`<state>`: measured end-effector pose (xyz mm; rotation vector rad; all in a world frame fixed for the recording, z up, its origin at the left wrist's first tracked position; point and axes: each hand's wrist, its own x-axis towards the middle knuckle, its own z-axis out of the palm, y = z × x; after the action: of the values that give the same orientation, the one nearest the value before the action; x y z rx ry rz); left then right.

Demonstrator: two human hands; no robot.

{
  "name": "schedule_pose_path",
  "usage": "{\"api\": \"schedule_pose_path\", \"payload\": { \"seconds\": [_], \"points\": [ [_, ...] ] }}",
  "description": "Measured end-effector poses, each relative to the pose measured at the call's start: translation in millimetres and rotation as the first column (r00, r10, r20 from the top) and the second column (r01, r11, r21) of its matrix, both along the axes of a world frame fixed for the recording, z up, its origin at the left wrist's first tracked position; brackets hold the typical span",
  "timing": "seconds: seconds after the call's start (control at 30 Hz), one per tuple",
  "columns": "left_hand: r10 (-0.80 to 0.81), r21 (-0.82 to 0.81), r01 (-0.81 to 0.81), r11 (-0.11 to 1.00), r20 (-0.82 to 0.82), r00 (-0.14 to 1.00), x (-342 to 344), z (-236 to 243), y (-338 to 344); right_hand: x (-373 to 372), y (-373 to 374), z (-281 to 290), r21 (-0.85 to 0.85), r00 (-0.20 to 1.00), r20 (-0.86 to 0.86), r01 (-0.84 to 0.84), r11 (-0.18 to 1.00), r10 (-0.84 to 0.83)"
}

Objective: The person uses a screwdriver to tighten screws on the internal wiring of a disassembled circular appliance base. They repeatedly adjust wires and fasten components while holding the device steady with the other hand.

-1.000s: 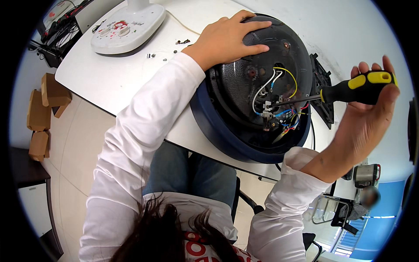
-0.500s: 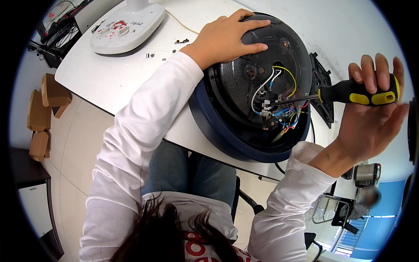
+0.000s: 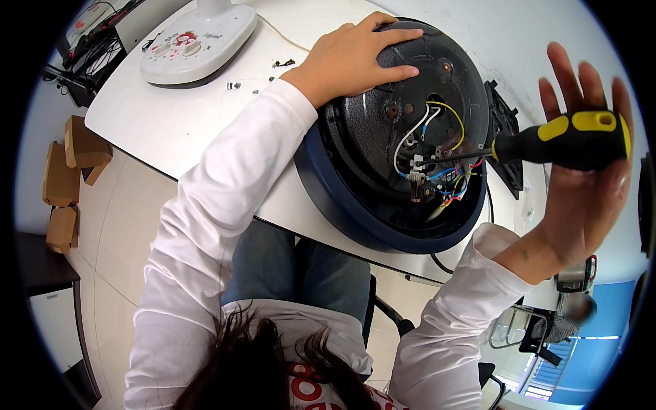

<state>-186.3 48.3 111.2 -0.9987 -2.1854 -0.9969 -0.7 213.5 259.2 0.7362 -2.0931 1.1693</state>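
Observation:
A round black appliance body (image 3: 365, 150) with a dark blue outer rim stands tilted on the white table, its underside exposed. My left hand (image 3: 345, 61) grips its upper edge, thumb and fingers apart against the black plate. White, yellow, blue and red wires run around a small terminal block (image 3: 417, 162). A black-and-yellow screwdriver (image 3: 529, 143) reaches from the right to that block; whether its tip is seated in a screw is unclear. My right hand (image 3: 581, 198) holds the handle loosely against the palm, with its fingers stretched upward.
A white appliance stand (image 3: 205, 58) and small loose parts (image 3: 283, 63) lie at the upper left of the table (image 3: 143, 130). A black panel (image 3: 512, 171) is behind the body. Cardboard boxes (image 3: 61, 179) are at left. A seated person (image 3: 567, 328) is in the right background.
My right hand has moved up and rightward, its fingers loosened from curled to stretched. The screwdriver handle has turned and shifted slightly. My left hand is almost unmoved.

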Motion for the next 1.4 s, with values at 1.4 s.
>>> {"api": "schedule_pose_path", "payload": {
  "seconds": [1.4],
  "points": [
    [0.01, 0.012, -0.01, 1.0, -0.023, 1.0, 0.2, -1.4, 1.3, 15.2, -12.4, 3.3, 0.22, 0.942, -0.142, 0.33, 0.918, -0.305]
  ]
}}
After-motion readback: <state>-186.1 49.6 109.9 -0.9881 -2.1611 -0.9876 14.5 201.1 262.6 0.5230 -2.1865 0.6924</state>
